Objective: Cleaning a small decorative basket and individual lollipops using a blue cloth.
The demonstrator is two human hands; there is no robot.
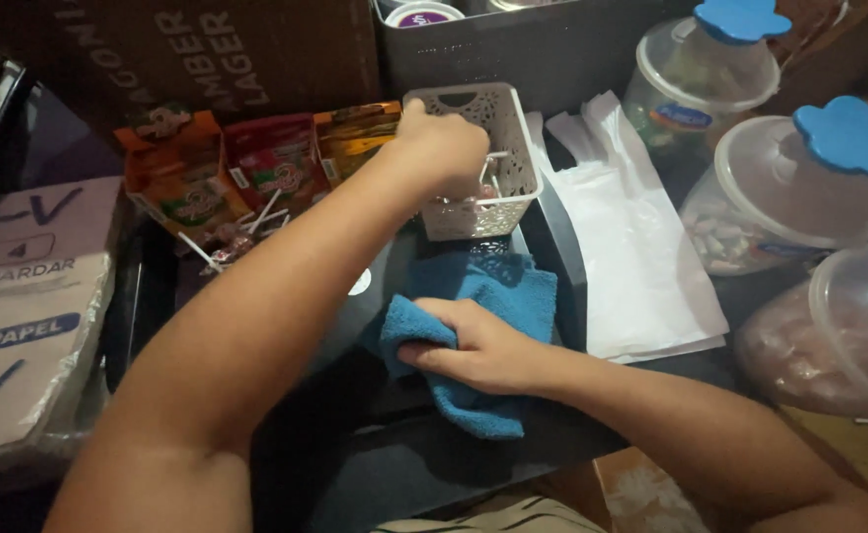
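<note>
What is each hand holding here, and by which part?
The left hand grips the white perforated basket by its near rim. The right hand presses on the blue cloth, fingers bunching its left edge.

A fluffy blue terry cloth (488,326) lies on a smooth, glossy black surface (394,464). Behind the cloth, a white perforated plastic basket (483,202). Right of the cloth, thin crinkled white plastic bags (631,257) and clear plastic jars (799,207).
</note>
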